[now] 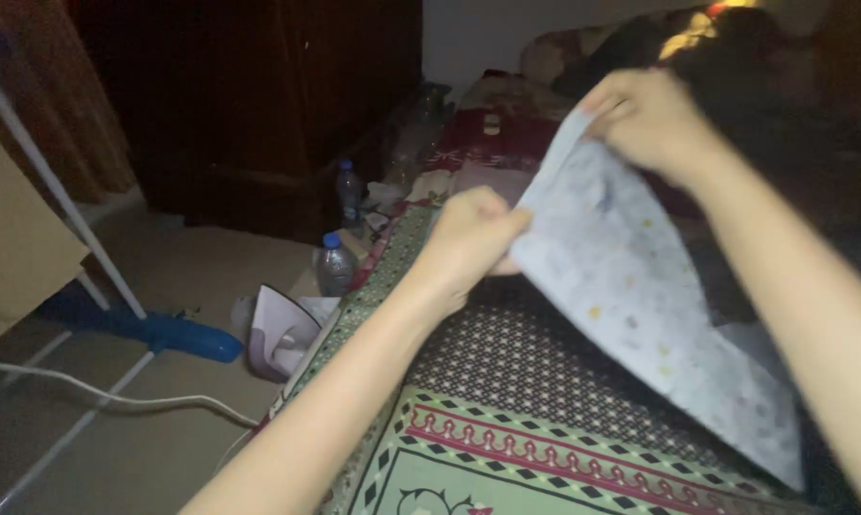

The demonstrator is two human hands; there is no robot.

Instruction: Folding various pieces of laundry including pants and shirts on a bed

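Note:
A pale bluish cloth (640,296) with small coloured dots hangs lifted over a patterned green and dark blanket (507,381). My left hand (469,238) grips the cloth's near edge in a closed fist. Higher and to the right, my right hand (645,114) pinches the cloth's top corner. The cloth's lower end trails down toward the blanket at the right.
A white and purple iron (283,334) stands on the floor left of the blanket, its white cord (116,396) running across the floor. Two plastic bottles with blue caps (335,265) stand nearby. A white rack leg with a blue foot (164,329) and a dark wooden cabinet (259,105) are at left.

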